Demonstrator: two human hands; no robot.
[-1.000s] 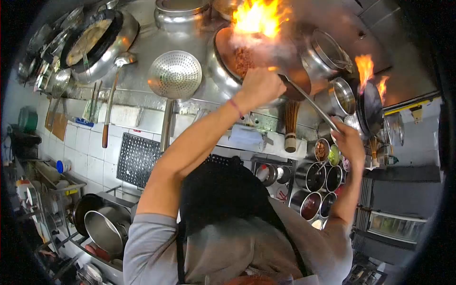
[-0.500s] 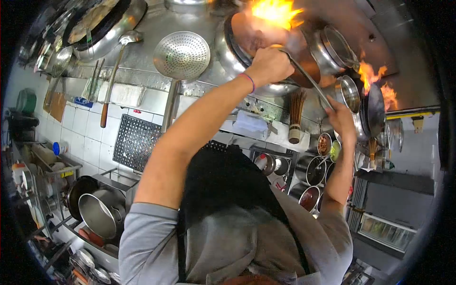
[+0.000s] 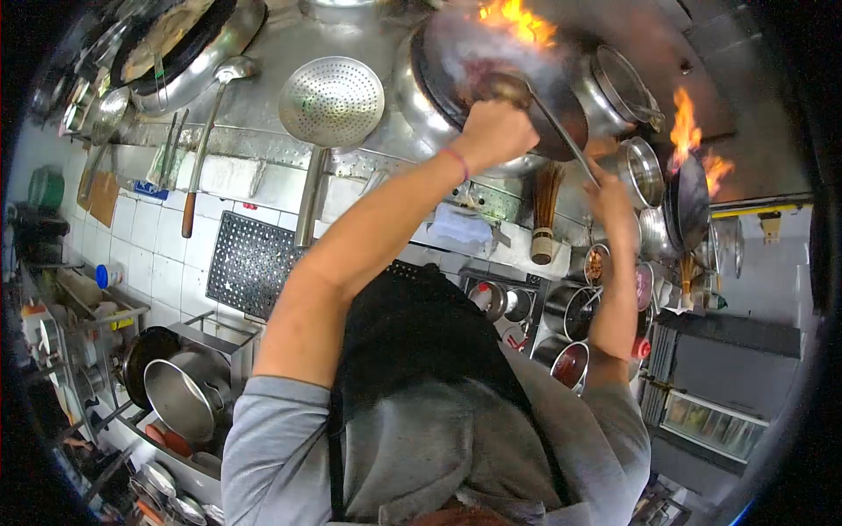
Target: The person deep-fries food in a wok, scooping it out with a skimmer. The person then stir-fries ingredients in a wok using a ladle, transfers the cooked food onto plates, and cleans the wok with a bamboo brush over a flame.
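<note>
My left hand (image 3: 498, 133) is closed in a fist at the near rim of a dark wok (image 3: 566, 114), gripping its edge; the exact grip point is hidden under my fingers. My right hand (image 3: 611, 200) is wrapped round the long handle of a metal ladle (image 3: 560, 128). The ladle's bowl rests inside the wok, just beyond my left fist. Smoke hangs over the wok and blurs the food in it. Orange flames (image 3: 519, 22) rise at its far edge.
A perforated strainer (image 3: 331, 103) lies left of the wok. A bamboo brush (image 3: 544, 219) stands near the stove front. At right, flames (image 3: 686, 131) lick round a second dark pan (image 3: 691, 202). Seasoning pots (image 3: 570, 313) sit below my right arm.
The flame over the wok has shrunk and grey smoke shows instead. My left hand has come slightly down and toward me. The ladle's bowl now shows, and my right hand has shifted a little left.
</note>
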